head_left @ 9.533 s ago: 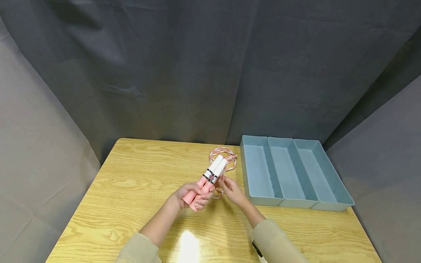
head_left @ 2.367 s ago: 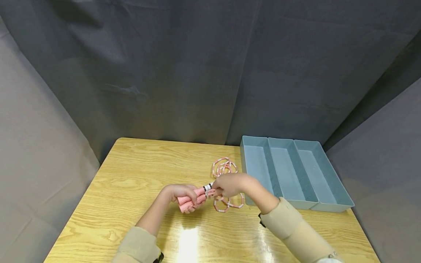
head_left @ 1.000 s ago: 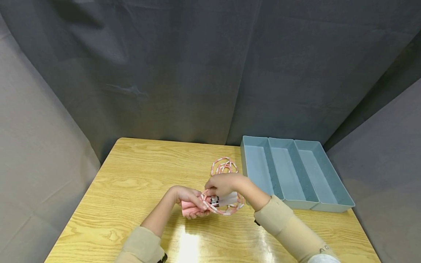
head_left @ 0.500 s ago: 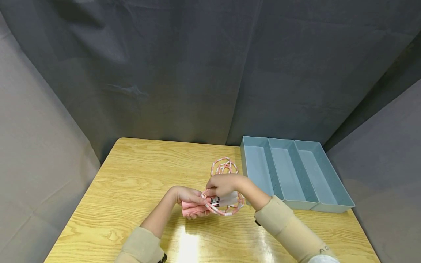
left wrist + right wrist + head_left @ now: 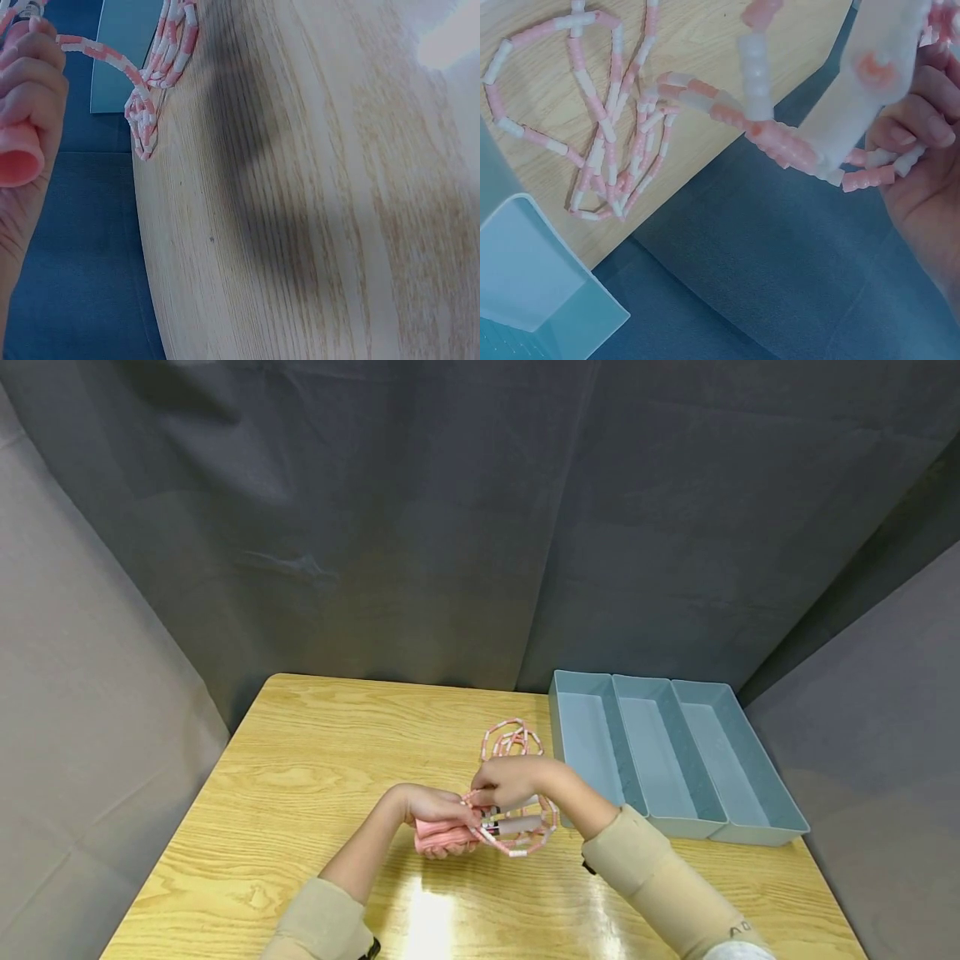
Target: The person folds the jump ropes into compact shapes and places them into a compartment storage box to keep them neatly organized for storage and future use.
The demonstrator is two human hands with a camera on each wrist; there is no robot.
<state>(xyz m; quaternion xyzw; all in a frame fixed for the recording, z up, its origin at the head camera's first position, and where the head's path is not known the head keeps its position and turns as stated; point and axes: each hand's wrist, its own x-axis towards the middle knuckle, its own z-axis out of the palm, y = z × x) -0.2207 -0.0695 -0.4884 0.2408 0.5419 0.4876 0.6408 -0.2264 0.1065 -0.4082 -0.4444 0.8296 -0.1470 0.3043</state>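
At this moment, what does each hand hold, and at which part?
The left hand grips the jump rope handles at their pink ends. The right hand pinches the beaded rope near the handles' white ends.

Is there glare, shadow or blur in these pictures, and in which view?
Head view: a bright glare patch on the table near the left sleeve; the rest is evenly lit and sharp. Left wrist view: a broad dark shadow across the wood, glare at the top right corner. Right wrist view: the handles and rope close to the lens are soft; the rope lying on the table is sharper.
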